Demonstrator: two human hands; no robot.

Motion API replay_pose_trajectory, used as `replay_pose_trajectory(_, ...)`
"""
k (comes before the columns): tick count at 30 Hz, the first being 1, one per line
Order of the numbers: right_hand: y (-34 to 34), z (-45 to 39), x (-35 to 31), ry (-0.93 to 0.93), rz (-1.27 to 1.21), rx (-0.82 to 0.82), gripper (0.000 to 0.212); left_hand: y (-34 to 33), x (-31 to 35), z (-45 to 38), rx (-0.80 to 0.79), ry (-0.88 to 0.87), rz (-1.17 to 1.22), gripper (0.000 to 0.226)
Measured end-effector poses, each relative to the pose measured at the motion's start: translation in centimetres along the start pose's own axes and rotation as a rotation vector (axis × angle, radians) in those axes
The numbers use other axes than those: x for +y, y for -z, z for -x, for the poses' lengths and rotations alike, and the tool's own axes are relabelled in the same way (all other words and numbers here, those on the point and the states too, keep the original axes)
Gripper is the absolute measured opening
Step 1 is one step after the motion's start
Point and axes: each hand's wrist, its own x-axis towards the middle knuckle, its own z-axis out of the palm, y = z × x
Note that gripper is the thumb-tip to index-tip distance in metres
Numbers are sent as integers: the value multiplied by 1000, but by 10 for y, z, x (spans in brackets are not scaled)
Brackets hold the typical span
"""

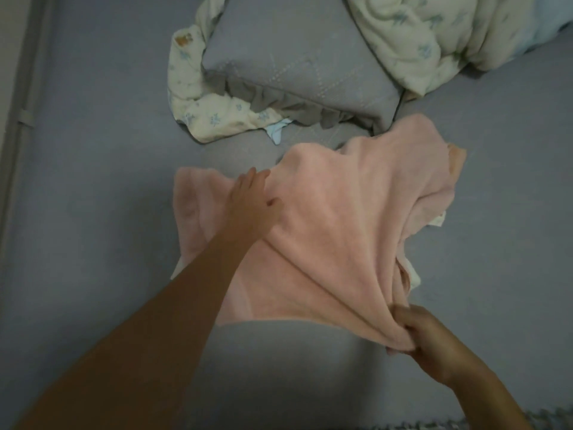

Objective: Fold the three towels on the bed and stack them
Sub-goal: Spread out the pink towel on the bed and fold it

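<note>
Your right hand (415, 333), nearest you, pinched the towel's (325, 231) near corner. Your left hand (251, 197) lay flat, fingers straight, at its far-left end; the taut fold ran diagonally between them.

L arm stretched fwd, bare forearm long across view; left hand (251, 200) flat, fingers straight, resting on soft pink terry towel (341, 218). R arm bent in from lower right; right hand (424, 339) w/ fingers curled, grip pinching bunched towel corner.

Pink towels (335, 218), grey bed sheet (93, 197), grey stitched pillow (294, 66), cream blue-flowered quilt (418, 41).
</note>
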Motion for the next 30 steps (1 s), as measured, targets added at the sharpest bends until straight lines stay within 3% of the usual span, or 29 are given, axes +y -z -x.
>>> replay_pose_trajectory(2, 23, -12, 18, -79, 60, 159, 26, -7, 6, -13, -100, 10, -101, 76)
replay_pose_trajectory(5, 29, -28, 28, -46, 51, 331, 24, -17, 21, -14, -181, 33, -129, 80)
replay_pose_trajectory(10, -10, -41, 10, 16, -167, 279, 16, -16, 49, 44, -190, -87, 33, 48)
replay_pose_trajectory(12, -31, -45, -1, 94, -233, 232, 18, -22, 45, 77, -96, -106, -29, 46)
replay_pose_trajectory(15, -55, -51, -11, 203, -323, 223, 21, -27, 17, 106, 118, 235, -30, 49)
replay_pose_trajectory(18, -60, -57, -17, 214, -351, 242, 12, -28, -11, 110, 189, 493, 178, 45)
replay_pose_trajectory(21, -53, -59, -14, 197, -399, 214, 8, -41, -9, 113, 176, 557, 471, 39)
replay_pose_trajectory(24, -45, -56, -13, 190, -504, 169, 21, -51, 20, 101, 49, 633, 908, 24)
replay_pose_trajectory(28, -24, -42, -32, 301, -699, 202, 37, -50, 70, 48, -89, 458, 1362, 27)
replay_pose_trajectory(30, -7, -27, -53, 395, -737, 250, 37, -42, 103, 23, -237, 360, 1368, 32)
